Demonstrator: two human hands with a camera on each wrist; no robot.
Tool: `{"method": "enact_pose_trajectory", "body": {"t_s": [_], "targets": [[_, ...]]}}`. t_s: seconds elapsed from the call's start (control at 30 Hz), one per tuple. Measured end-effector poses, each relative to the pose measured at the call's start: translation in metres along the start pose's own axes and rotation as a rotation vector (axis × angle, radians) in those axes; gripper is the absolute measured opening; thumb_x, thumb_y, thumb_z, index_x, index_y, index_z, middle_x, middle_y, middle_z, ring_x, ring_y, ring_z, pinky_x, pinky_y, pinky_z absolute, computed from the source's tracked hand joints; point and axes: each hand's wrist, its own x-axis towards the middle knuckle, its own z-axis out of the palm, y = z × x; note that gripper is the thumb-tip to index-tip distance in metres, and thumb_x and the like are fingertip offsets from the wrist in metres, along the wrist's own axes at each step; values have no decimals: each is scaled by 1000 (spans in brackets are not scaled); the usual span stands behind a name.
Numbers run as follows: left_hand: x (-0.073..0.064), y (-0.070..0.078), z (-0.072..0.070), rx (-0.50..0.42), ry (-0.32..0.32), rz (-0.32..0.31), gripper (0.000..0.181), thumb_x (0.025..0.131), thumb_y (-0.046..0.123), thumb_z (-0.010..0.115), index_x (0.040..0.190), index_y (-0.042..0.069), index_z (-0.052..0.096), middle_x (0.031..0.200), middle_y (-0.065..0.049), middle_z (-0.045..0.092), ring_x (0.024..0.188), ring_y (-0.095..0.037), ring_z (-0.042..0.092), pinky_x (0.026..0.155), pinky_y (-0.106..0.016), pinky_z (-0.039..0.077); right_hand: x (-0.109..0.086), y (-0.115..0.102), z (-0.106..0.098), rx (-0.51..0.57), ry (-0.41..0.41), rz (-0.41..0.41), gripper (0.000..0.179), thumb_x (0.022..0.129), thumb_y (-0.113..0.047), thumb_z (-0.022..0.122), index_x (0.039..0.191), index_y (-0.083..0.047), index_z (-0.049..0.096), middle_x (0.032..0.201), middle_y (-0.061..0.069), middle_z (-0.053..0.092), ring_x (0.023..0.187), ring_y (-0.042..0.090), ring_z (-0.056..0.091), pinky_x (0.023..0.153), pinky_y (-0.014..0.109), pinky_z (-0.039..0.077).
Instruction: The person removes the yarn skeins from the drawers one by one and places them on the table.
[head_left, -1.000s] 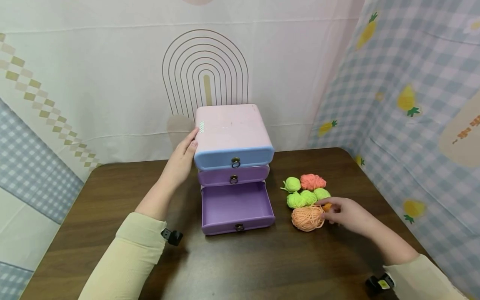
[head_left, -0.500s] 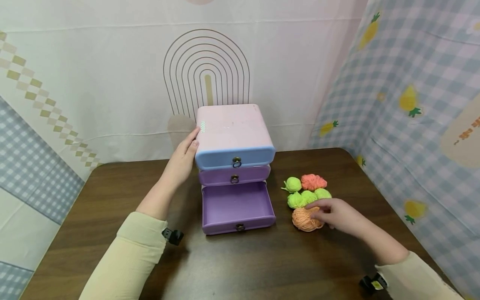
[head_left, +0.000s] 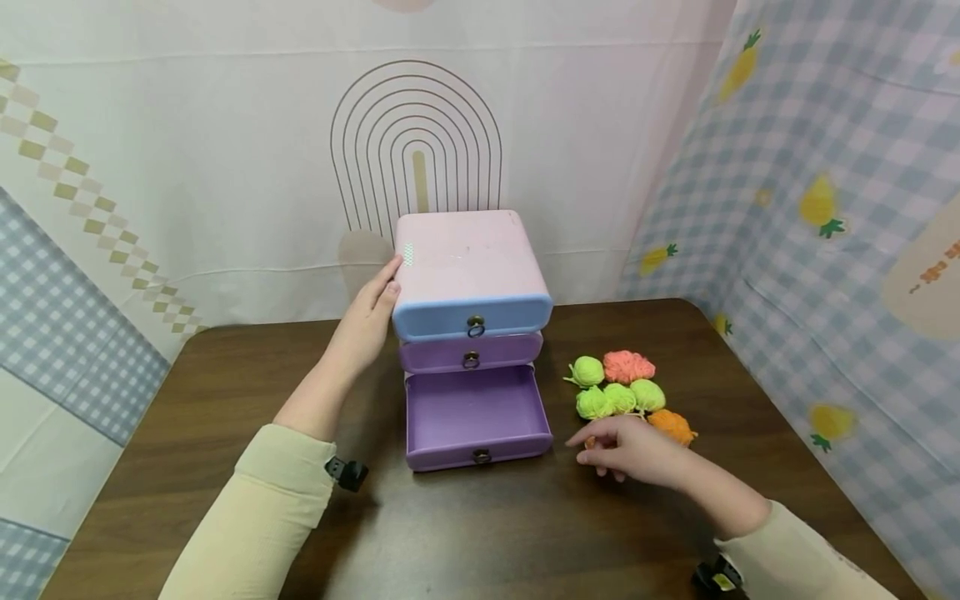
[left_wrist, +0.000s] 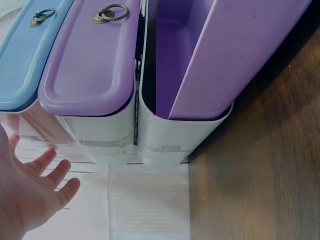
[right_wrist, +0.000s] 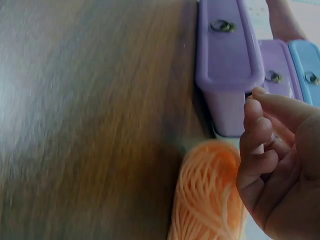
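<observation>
My left hand [head_left: 360,321] rests against the left side of a small drawer cabinet [head_left: 468,250] with a pink top, its fingers extended. The cabinet's bottom purple drawer [head_left: 480,454] is pulled out, and nothing lies inside it. The blue top drawer [head_left: 487,317] and purple middle drawer [head_left: 435,354] are closed. Right of the cabinet, my right hand [head_left: 637,450] hovers with loosely bent fingers and holds nothing. A peach yarn ball [right_wrist: 207,195] sits beside and below those fingers, mostly hidden by the hand in the head view. Just behind the hand lies an orange yarn ball [head_left: 673,427].
Several lime green yarn balls [head_left: 592,403] and a coral yarn ball [head_left: 628,367] lie grouped on the brown wooden table [head_left: 480,533], right of the cabinet. A patterned cloth [head_left: 262,167] hangs behind, and a checked one [head_left: 787,167] at the right.
My right hand has moved left from beside the orange yarn ball, across the peach one, toward the pulled-out drawer; the orange ball now shows. My left hand has stayed at the cabinet.
</observation>
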Motion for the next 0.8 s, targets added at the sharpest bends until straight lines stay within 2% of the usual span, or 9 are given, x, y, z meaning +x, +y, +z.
{"method": "enact_pose_trajectory", "body": {"t_s": [0.13,0.43,0.8], "targets": [[0,0,0,6,3,-7,54,105,52,30,157,36,28,162,-5,25,148,-28,22,118,-54,18,6,-8,12,-16,-20,-23,26,94,-29,69,117,-16,73,66,0,63,52,14,57,48,34,52],[-1,2,0,-2,1,-12,54,104,55,30,156,39,29,162,-5,25,147,-27,23,117,-55,19,23,-22,49,24,-90,-67,32,95,-31,69,124,-19,70,64,0,64,47,10,53,44,30,49],[-2,2,0,3,1,-11,54,105,54,29,156,38,28,162,-5,25,147,-28,23,117,-56,20,37,-29,77,56,-99,-77,43,95,-27,69,136,-25,59,64,-1,63,44,10,51,43,28,48]]}}
